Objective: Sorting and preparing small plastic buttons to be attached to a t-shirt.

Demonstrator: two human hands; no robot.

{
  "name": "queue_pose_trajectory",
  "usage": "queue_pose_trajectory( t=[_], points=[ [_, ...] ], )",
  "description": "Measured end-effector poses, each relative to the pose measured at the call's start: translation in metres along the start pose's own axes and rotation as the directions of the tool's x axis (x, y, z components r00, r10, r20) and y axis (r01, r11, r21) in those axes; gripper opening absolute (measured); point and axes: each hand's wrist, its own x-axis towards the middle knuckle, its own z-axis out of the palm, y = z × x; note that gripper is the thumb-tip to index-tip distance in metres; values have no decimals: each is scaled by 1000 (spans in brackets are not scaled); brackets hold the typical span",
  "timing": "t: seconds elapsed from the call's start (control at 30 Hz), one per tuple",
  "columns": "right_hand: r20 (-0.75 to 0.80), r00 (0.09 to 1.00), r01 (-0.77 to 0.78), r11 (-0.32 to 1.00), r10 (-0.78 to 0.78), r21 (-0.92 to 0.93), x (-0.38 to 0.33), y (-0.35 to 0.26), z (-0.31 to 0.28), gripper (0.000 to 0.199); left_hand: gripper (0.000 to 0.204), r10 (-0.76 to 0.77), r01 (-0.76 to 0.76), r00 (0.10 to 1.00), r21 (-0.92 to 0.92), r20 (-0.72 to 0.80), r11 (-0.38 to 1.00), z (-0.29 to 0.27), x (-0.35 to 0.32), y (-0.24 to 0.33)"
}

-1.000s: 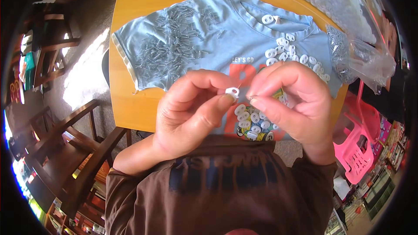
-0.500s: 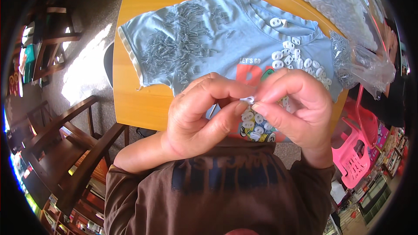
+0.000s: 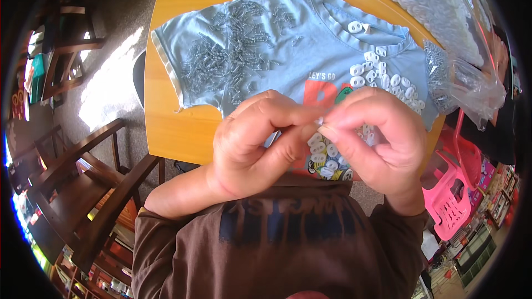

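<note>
My left hand [image 3: 257, 144] and my right hand [image 3: 377, 138] meet fingertip to fingertip close under the camera, pinching a small white plastic piece [image 3: 320, 122] that is mostly hidden between the fingers. Below them a light blue t-shirt [image 3: 288, 44] lies spread on a round wooden table [image 3: 172, 127]. A heap of small metal springs [image 3: 233, 55] covers the shirt's left half. Several white oval plastic pieces [image 3: 377, 72] lie scattered on its right half and under my hands.
A clear plastic bag of white pieces [image 3: 426, 0] and a smaller clear bag of springs [image 3: 460, 83] sit at the table's right edge. A pink plastic stool [image 3: 451, 188] stands at the right. Dark wooden chairs [image 3: 88, 177] stand at the left.
My hands have stayed together at the fingertips, and the white piece is now more hidden between the fingers. The view has shifted slightly over the shirt.
</note>
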Motion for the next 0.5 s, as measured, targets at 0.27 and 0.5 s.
queue_pose_trajectory(
  t=[0.27,0.5],
  points=[
    [-49,989,-134,983,141,122,-1,2,4,22,17,-166,134,984,-328,-71,935,5,2,0],
    [69,989,-137,987,132,80,-2,5,-3,19,18,-198,157,978,-393,-64,906,5,2,-4]
  ],
)
